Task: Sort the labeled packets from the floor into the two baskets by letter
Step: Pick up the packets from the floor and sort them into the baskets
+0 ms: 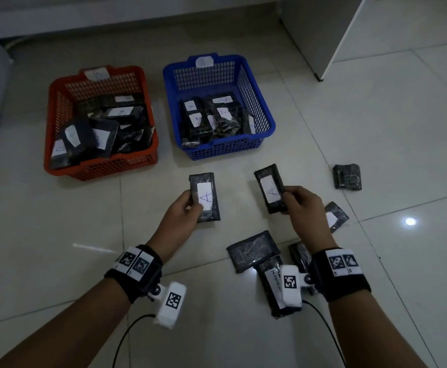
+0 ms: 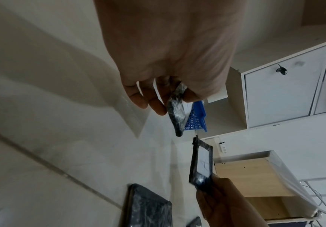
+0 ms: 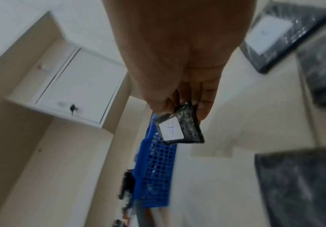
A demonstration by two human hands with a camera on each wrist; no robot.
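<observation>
Packets (image 1: 205, 197) lengthwise toward blue basket (image 1: 257, 102)

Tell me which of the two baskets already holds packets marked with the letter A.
The blue basket, the right-hand one in the head view. Its packets show A labels, while the red basket beside it holds packets with a different mark.

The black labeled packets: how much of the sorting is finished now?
Mostly done: the red plastic basket and blue plastic basket each hold many packets. In hand: left hand and right hand each hold an "A" packet. Left: about five black wrapped packets on the tiled floor.
</observation>
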